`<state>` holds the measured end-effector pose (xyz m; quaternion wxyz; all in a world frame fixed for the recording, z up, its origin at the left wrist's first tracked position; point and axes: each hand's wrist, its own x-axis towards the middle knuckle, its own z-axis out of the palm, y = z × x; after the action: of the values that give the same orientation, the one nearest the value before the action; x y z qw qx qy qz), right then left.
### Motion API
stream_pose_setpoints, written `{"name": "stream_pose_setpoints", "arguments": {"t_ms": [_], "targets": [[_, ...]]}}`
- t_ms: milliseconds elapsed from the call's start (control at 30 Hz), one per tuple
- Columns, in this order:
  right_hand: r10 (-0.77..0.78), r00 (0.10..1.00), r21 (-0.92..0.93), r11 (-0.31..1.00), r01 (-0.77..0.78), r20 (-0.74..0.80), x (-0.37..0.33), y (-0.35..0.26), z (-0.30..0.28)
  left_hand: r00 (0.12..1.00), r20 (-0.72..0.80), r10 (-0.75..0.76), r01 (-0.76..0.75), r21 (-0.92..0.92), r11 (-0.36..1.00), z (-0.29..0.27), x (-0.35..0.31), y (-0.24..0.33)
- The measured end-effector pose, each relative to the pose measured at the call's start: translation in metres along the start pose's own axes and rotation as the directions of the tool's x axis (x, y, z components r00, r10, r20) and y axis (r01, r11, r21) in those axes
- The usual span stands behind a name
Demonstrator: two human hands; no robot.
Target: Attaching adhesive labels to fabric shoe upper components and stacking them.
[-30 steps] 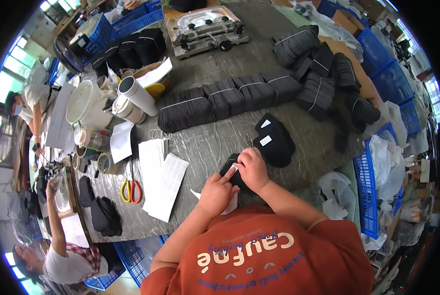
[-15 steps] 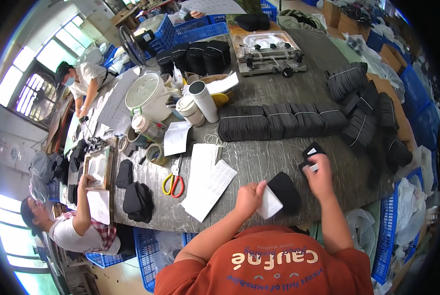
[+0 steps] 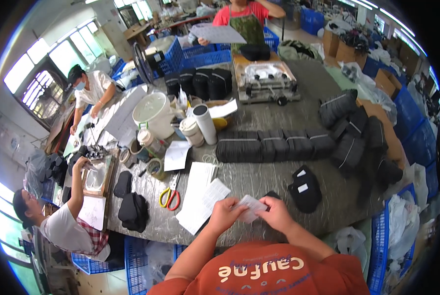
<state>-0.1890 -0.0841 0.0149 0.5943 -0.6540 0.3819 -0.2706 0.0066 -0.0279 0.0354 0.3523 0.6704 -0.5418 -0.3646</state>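
In front of my chest, my left hand point(image 3: 224, 215) is closed on one side of a small white stack of paper labels point(image 3: 251, 208). My right hand point(image 3: 278, 214) pinches the other side of the same stack. Just beyond my right hand a black fabric piece point(image 3: 273, 194) shows only at its edge; the rest is hidden. Farther right on the table lie overlapping black fabric pieces point(image 3: 308, 199), with two small white labels on top. To the left of my hands are printed white sheets point(image 3: 196, 189) and scissors point(image 3: 171, 192) with red and yellow handles.
A long row of bundled black pieces point(image 3: 264, 146) crosses the table, with more bundles point(image 3: 348, 152) at right. A white bucket point(image 3: 153, 115) and a white tumbler point(image 3: 204, 124) stand beyond the papers. Co-workers point(image 3: 57, 221) are at the left and far side.
My right hand has come left from the black pieces to the label stack, leaving a second white label there. The view has tilted up, showing a person across the table.
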Motion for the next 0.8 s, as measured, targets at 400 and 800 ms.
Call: {"name": "stream_pose_setpoints", "arguments": {"t_ms": [400,800], "targets": [[0.136,0.982,0.230,0.959,-0.165,0.134,-0.004,0.010,-0.030,0.985,-0.120,-0.121,0.103,-0.145,0.984,0.028,-0.012,0.016],[-0.021,0.955,-0.001,1.000,0.022,-0.295,0.002,0.026,-0.061,0.974,0.186,0.127,-0.186,0.348,0.919,0.026,-0.033,0.004]]}}
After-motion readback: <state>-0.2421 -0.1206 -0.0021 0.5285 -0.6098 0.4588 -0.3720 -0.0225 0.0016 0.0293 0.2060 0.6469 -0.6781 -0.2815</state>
